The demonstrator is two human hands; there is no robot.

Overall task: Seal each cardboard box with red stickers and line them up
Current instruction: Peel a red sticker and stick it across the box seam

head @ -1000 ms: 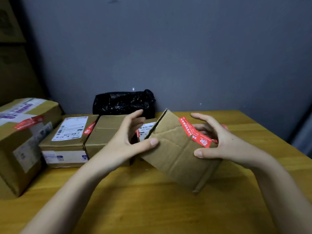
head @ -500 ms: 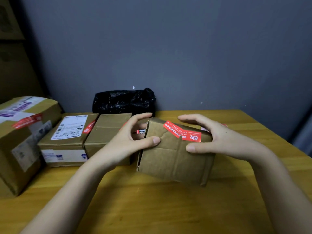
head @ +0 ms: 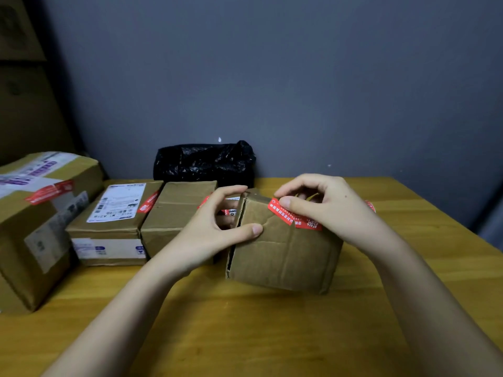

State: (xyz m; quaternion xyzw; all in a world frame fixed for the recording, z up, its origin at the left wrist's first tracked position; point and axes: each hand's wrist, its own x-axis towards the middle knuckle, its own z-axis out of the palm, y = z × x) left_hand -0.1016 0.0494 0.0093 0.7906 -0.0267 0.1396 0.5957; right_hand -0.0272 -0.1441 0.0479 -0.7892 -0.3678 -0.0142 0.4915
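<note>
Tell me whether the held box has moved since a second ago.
Yes. The held box has rotated from tilted to nearly level and come down toward the table, staying just right of the plain box.

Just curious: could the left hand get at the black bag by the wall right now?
Probably not at once: the left hand grips the small box, and the bag lies behind the lined-up boxes.

Small box [head: 283, 257]: brown cardboard, plain. Sticker [head: 292, 219] on its top edge: red, white writing, small white square pattern. Middle box [head: 177, 213]: brown, plain. Next box [head: 114, 216]: brown, white label with black lines and bars, red sticker at side. Big box [head: 40, 221]: brown, white tape with purple writing, red strip. Bag [head: 204, 163]: shiny black. Table [head: 245, 336]: yellow wood, streaky. Wall [head: 272, 77]: grey-blue.
</note>
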